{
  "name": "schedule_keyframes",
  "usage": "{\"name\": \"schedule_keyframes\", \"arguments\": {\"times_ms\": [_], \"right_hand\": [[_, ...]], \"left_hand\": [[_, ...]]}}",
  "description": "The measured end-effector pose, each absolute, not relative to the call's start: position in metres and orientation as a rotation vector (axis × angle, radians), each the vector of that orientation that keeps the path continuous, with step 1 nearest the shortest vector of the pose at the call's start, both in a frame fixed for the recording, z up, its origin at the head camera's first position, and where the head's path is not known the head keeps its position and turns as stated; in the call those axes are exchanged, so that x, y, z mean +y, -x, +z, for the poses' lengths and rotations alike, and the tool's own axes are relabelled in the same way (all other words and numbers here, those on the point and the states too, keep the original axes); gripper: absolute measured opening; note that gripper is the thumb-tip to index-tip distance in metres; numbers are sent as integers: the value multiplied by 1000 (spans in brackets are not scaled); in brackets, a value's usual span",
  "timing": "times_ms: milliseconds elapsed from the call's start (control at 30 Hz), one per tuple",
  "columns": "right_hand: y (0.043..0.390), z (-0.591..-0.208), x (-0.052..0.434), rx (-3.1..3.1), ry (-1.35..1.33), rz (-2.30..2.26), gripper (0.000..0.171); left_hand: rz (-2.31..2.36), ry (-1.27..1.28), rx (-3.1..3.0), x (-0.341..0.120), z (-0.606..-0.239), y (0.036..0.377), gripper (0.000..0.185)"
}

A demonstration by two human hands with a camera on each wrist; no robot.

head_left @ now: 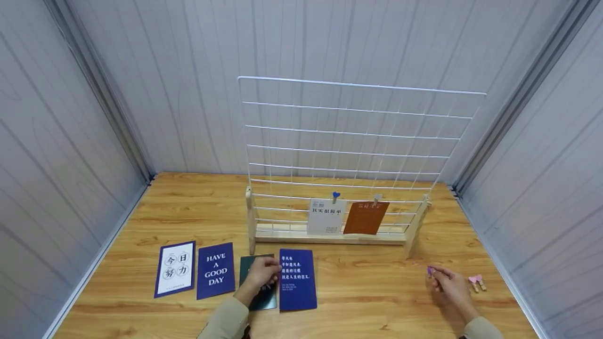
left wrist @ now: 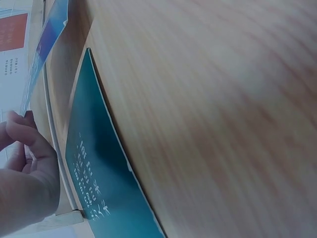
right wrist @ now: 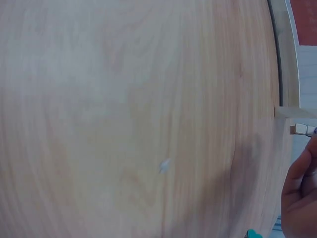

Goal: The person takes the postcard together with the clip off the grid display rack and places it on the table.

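My left hand [head_left: 260, 273] pinches a blue card with white writing [head_left: 297, 280] by its left edge. In the left wrist view that blue card [left wrist: 49, 37] is tilted up off the table. Beneath the left hand lies a dark green card [head_left: 268, 301], partly covered by it. At the right, my right hand [head_left: 453, 289] pinches a small wooden clothespin with a purple top [head_left: 429, 271]. The right wrist view shows the clothespin's wooden end [right wrist: 300, 129] poking out past the fingers. Two clothespins with pink hearts [head_left: 476, 280] lie just right of this hand.
A white wire grid rack [head_left: 348, 84] on a wooden stand [head_left: 330, 239] rises behind the hands. Clothespins hold a white card [head_left: 325, 221] and an orange-brown card [head_left: 366, 220] on it. A white card with blue border [head_left: 175, 268] and a "HAVE A GOOD DAY" card [head_left: 215, 287] lie left.
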State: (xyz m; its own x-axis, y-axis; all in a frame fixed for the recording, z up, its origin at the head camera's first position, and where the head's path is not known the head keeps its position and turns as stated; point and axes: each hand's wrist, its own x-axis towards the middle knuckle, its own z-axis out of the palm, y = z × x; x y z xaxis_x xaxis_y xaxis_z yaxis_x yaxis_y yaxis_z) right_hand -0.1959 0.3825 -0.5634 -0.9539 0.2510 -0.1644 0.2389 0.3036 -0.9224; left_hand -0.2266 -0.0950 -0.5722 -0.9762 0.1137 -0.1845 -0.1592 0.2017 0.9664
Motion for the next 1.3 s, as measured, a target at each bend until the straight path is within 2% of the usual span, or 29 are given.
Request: {"name": "schedule_keyframes", "arguments": {"times_ms": [233,800,1100,1300], "right_hand": [[190,-565,396,-2571,457,1727,36],[183,-562,433,-2793,426,1242,39],[178,-568,446,-2830,367,1035,29],[179,-570,449,-2902,356,1041,40]], "left_hand": [[1813,56,2316,-95,-573,227,17],[1747,103,2368,-96,-573,225,20],[1711,106,2404,-97,-573,226,18],[1692,128,2407,-98,-574,225,20]]}}
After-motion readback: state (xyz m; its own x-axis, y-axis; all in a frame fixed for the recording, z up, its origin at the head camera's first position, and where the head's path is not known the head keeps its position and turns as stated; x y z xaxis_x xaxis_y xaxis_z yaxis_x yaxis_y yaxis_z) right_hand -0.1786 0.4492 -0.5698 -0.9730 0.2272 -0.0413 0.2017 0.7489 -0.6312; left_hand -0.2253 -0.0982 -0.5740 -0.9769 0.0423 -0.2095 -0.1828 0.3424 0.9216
